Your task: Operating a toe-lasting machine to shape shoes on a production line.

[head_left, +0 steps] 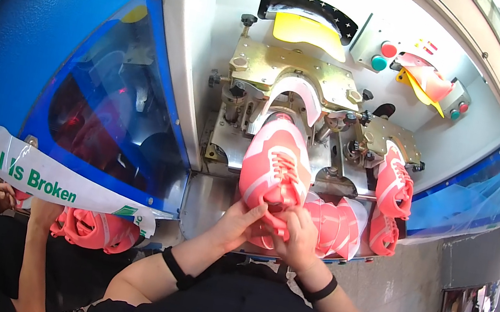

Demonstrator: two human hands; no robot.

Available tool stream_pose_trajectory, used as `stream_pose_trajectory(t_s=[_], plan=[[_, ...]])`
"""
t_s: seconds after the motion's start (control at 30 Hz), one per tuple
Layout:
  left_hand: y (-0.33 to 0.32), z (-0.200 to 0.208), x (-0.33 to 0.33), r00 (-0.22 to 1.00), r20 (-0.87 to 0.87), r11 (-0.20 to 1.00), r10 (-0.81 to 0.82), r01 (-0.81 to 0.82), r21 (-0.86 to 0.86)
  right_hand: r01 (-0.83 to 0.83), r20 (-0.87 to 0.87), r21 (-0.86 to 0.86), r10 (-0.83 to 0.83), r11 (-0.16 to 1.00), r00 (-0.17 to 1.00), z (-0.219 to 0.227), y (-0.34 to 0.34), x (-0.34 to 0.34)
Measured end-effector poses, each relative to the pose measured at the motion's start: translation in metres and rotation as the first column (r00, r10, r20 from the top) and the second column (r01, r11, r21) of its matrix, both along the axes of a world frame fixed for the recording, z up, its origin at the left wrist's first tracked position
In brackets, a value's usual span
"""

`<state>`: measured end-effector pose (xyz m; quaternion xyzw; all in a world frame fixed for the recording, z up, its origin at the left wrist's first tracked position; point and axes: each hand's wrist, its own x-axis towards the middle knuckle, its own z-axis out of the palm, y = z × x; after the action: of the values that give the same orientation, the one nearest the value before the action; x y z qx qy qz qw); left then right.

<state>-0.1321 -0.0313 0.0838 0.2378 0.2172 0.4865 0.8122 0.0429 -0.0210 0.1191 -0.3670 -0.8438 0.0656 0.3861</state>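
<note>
A pink and light-pink laced sneaker upper (280, 144) points away from me, its toe at the metal clamp assembly (272, 70) of a machine. My left hand (241, 226) is closed on the left side of its heel opening, thumb on the collar edge. On the right side, my right hand (298, 237) pinches the collar and heel with bent fingers. Just beyond the toe, a pale curved pad (305, 92) arches under the brass-coloured plate. Several pink and white shoe pieces (344, 226) lie right of my right hand. The inside of the heel is partly hidden by my fingers.
To the right, two more pink uppers (396, 182) sit at a second clamp station (390, 140). Red and green buttons (383, 56) are on the back wall. A blue side guard (122, 87) stands left. Another person's hand (0, 197) is near pink uppers (96, 230) at lower left.
</note>
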Motion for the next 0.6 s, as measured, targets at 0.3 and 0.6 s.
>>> stream_pose_trajectory(t_s=[0.3, 0.6], plan=[[0.022, -0.008, 0.016, 0.969, 0.012, 0.964, 0.249, -0.246, -0.096, 0.112, 0.089, 0.064, -0.117, 0.992, 0.989, 0.057, 0.048, -0.023], [0.026, -0.004, 0.014, 0.960, -0.098, 0.953, 0.263, -0.274, -0.127, -0.026, 0.020, -0.150, 0.030, 0.988, 0.999, 0.052, 0.064, -0.024]])
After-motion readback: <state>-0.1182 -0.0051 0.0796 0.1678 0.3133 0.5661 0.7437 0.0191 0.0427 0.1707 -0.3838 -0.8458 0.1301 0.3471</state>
